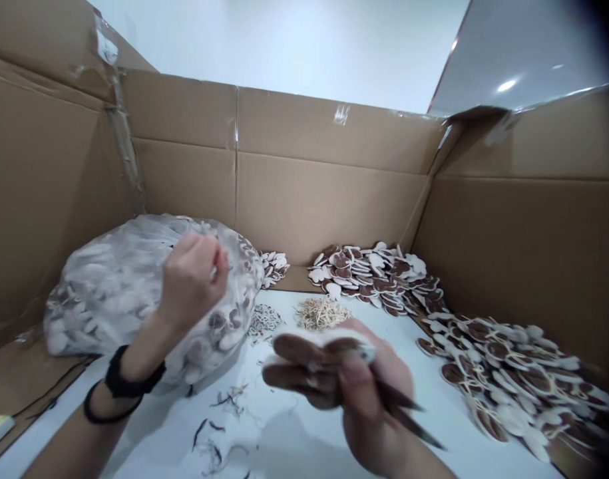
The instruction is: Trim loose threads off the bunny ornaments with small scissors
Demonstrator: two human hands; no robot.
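My left hand (194, 276) is raised in a closed fist before the clear plastic bag (119, 286). A pale spot shows between its fingers, too small and blurred to name. In front of me my right hand (374, 399) grips brown-and-white felt pieces (301, 366) with rounded lobes, thumb on top. The same hand also holds a tool with two dark pointed blades (408, 416), which stick out to the lower right. Its handle is hidden, so I cannot tell whether it is snips or tweezers. Blur softens both hands.
Cardboard walls (324, 186) enclose the white table (279, 439). Felt pieces lie in piles at the back (374, 273) and right (514, 379). Beyond my right hand are cream cords (321, 313) and a heap of small speckled bits (264, 321). Dark thread scraps (214, 452) lie in front.
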